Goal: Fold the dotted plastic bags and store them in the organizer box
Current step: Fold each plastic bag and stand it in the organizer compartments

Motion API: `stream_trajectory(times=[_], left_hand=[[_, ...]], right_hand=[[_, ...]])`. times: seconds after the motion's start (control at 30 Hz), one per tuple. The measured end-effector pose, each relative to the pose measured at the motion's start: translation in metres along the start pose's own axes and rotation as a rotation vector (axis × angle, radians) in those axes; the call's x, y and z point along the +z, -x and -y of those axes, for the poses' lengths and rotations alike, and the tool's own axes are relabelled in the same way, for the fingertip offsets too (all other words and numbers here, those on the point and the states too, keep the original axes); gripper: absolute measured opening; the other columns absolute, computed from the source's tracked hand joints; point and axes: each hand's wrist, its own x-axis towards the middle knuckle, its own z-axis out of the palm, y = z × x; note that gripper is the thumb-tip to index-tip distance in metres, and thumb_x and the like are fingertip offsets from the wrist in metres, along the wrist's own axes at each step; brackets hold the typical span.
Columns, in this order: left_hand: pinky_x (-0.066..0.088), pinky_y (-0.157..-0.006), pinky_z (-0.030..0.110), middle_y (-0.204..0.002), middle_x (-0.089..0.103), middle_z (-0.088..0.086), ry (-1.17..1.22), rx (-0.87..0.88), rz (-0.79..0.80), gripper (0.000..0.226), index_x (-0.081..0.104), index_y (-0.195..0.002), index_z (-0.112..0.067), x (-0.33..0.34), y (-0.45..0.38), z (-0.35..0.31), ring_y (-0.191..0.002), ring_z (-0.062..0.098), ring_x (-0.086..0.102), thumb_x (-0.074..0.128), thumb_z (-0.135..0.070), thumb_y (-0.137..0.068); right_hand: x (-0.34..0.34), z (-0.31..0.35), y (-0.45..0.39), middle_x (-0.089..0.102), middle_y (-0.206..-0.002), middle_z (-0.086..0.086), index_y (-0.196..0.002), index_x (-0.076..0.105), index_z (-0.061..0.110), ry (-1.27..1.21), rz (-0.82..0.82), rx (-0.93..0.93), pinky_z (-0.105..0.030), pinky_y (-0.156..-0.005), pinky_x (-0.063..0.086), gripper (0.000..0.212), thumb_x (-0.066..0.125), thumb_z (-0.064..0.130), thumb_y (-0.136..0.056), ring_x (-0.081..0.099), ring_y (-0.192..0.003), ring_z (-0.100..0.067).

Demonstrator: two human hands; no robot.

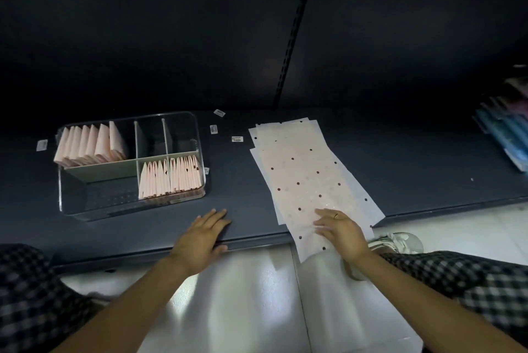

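The bags (pixel 307 178) lie flat in a loose stack on the shelf (pixel 234 181), their near ends overhanging its front edge. Their long axis runs from that edge away from you, slanting up and to the left. Your right hand (pixel 341 231) rests on the near end of the top bag, fingers spread and fairly straight, pressing rather than pinching; it is plainly the nearer hand. Your left hand (pixel 201 235) lies flat on the bare shelf edge, fingers extended, holding nothing, well apart from the right. The box (pixel 201 135) stands to the left of the stack, beyond your left hand, with folded bags upright in two compartments. A fold likely runs along the long axis, so the free far end lies farthest from both hands.
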Motion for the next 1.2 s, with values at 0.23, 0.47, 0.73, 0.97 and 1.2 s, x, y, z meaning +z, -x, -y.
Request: stream_trajectory(times=[0.23, 0.47, 0.73, 0.97, 1.2], left_hand=[[0.001, -0.117, 0.026, -0.158, 0.009, -0.009, 0.052, 0.060, -0.049, 0.067, 0.021, -0.148, -0.025, -0.016, -0.010, -0.027, -0.146, 0.011, 0.001, 0.055, -0.040, -0.092], [0.037, -0.081, 0.008, -0.114, 0.065, -0.011, 0.350, 0.056, -0.260, 0.044, 0.062, -0.119, -0.028, -0.020, -0.022, -0.075, -0.104, 0.006, 0.058, 0.071, -0.041, -0.079], [0.036, -0.060, 0.023, -0.063, 0.052, 0.005, 1.026, -0.239, -0.208, 0.020, 0.054, -0.070, -0.010, -0.025, -0.020, -0.054, -0.060, 0.013, 0.045, 0.064, -0.008, -0.088], [0.034, -0.063, 0.023, -0.066, 0.044, -0.001, 1.310, -0.419, -0.195, 0.025, 0.046, -0.072, -0.013, -0.034, -0.021, -0.033, -0.062, 0.012, 0.040, 0.053, -0.014, -0.095], [0.046, -0.068, 0.024, -0.068, 0.056, 0.000, 1.418, -0.602, -0.208, 0.026, 0.047, -0.071, -0.016, -0.033, -0.024, -0.025, -0.066, 0.014, 0.052, 0.051, -0.017, -0.096]], right_hand=[[-0.014, 0.032, -0.019, 0.069, -0.110, 0.002, -0.106, 0.070, 0.015, -0.074, -0.031, -0.092, -0.021, -0.086, 0.040, 0.024, 0.054, 0.029, -0.095, 0.057, -0.108, -0.017], [-0.019, 0.101, -0.028, 0.065, -0.072, 0.006, -0.085, 0.073, 0.016, -0.423, 0.266, -0.154, -0.028, -0.067, 0.041, 0.018, 0.063, 0.031, -0.088, 0.051, -0.064, -0.008], [-0.051, 0.084, -0.043, 0.070, -0.101, -0.003, -0.104, 0.067, 0.010, -0.710, 0.587, 0.088, -0.023, -0.093, 0.047, 0.037, 0.050, 0.041, -0.093, 0.065, -0.095, -0.011], [-0.081, 0.023, -0.056, 0.040, -0.141, 0.022, -0.140, 0.034, 0.040, -0.576, 0.851, 0.069, -0.015, -0.099, 0.031, 0.069, 0.070, 0.026, -0.083, 0.037, -0.129, 0.001], [-0.041, 0.037, -0.054, 0.071, -0.093, 0.011, -0.099, 0.070, 0.032, -0.662, 0.512, 0.035, -0.017, -0.070, 0.050, 0.034, 0.076, 0.009, -0.076, 0.063, -0.080, -0.007]])
